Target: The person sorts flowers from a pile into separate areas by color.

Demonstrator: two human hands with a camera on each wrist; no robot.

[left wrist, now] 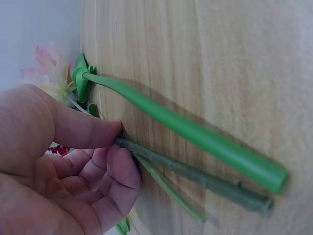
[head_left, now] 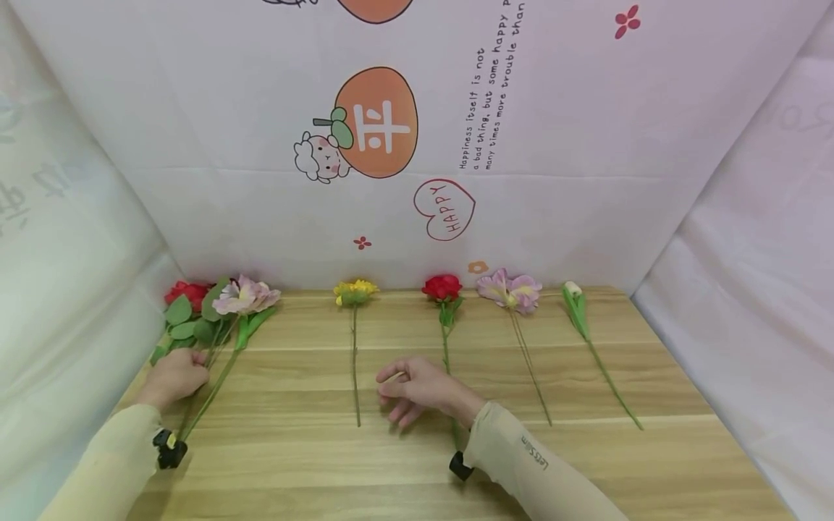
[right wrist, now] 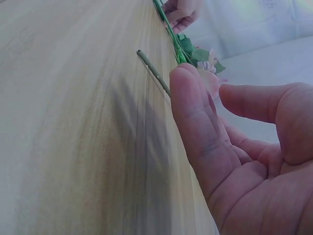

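At the table's left side, my left hand (head_left: 176,376) pinches a thin, dark green flower stem (left wrist: 195,177) between thumb and fingertips. A thicker bright green stem (left wrist: 195,132) lies beside it on the wood. Beyond this hand are a pale pink flower (head_left: 246,297), a red flower (head_left: 189,295) and round green leaves (head_left: 179,311), bunched together. My right hand (head_left: 420,387) hovers over the table with fingers loosely bent and nothing in them. Just left of its fingertips lies a yellow flower (head_left: 355,293); its stem end (right wrist: 152,71) shows in the right wrist view.
A red rose (head_left: 442,288) has its stem running under my right wrist. Farther right lie a lilac flower (head_left: 511,291) and a white tulip (head_left: 573,289). The wooden table (head_left: 313,470) meets a printed white cloth (head_left: 228,181) at the back.
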